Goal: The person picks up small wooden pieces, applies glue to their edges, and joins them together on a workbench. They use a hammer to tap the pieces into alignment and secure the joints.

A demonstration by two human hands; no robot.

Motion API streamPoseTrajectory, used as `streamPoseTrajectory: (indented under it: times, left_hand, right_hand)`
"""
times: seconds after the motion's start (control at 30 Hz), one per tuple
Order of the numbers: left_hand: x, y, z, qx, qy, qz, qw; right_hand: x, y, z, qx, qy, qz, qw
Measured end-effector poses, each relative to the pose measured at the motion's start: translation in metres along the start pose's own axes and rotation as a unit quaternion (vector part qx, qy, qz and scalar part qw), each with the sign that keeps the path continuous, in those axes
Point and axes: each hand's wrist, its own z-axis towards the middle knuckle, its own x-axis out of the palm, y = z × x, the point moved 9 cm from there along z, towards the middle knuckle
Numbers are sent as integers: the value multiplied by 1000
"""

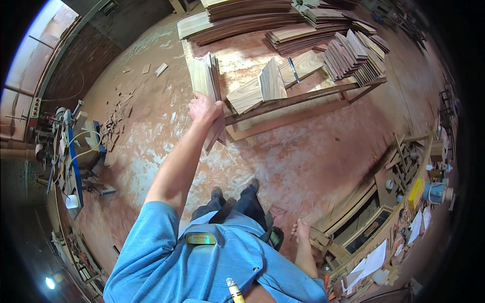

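Note:
My left hand [206, 107] is closed round the near end of a bundle of thin wooden boards [203, 73], which stands at the left end of the table [247, 69]. The boards' lower ends stick out below my wrist, past the table's front edge. To the right of them, a long plank [303, 68] lies slantwise, with a shorter angled-end board [273, 83] across it. A pen-like dark tool [293, 69] rests on the plank. My right hand [301, 230] hangs low at my side, its fingers curled, with nothing seen in them.
Stacks of boards [247, 22] fill the table's far side, and short cut pieces [348, 55] its right end. Offcuts [118, 118] litter the floor at left, near a blue-edged machine [76, 151]. A cluttered bench [399, 237] with papers runs along the right.

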Motion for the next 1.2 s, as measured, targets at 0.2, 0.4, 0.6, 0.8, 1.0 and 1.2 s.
streamPoseTrajectory:
  times: [0.2,0.4,0.6,0.8,1.0,1.2]
  left_hand:
    - [-6,60,-12,-22,97,-500,860]
    - [-59,103,-110,52,251,-849,462]
    - [-100,206,-160,92,204,-907,356]
    - [-133,347,-204,101,101,-892,429]
    - [-149,489,-256,4,19,-794,608]
    - [-136,602,-319,-34,20,-840,541]
  right_hand:
    - [-3,22,34,15,39,-42,998]
    - [29,57,47,24,68,-130,989]
    - [106,116,42,-37,111,-223,968]
    - [217,142,-22,-78,158,-293,940]
    - [314,119,-67,-94,185,-385,899]
    - [524,129,-246,-318,295,-421,796]
